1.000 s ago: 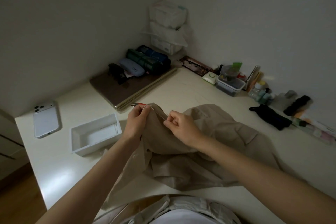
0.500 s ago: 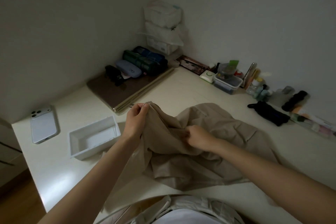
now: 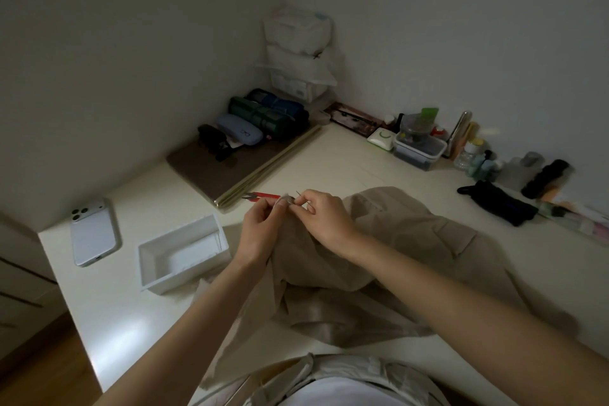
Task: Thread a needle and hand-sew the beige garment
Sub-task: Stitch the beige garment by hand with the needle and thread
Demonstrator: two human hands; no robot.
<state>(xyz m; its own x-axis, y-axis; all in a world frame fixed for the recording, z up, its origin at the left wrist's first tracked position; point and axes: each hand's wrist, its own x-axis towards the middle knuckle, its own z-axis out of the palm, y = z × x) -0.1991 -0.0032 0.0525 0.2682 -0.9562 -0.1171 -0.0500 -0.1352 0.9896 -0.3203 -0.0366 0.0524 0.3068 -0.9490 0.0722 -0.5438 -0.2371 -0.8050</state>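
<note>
Right hand [image 3: 321,219]: thumb and forefinger pinch the needle [image 3: 298,193]; a thin tip shows just above them; the other fingers are curled in. Left hand [image 3: 260,234]: fingertips [image 3: 278,205] pinch a raised fold of the beige garment [image 3: 379,260], right against the right hand's pinch. Thread too fine to make out.

Garment heaped on the white table [image 3: 346,168] in front of the person; near edge hangs off toward the lap.

Handling, as judged: cloth soft, light and limp; it will sag and slip unless held close beside the stitch point with the fold kept taut. Needle stiff, slick, sharp; best gripped on the shaft behind the point, firm pinch, short pushes.

Red snips [image 3: 263,196] lie just beyond the hands; white tray [image 3: 211,224] beside the left wrist; phone [image 3: 94,234] further left.
</note>
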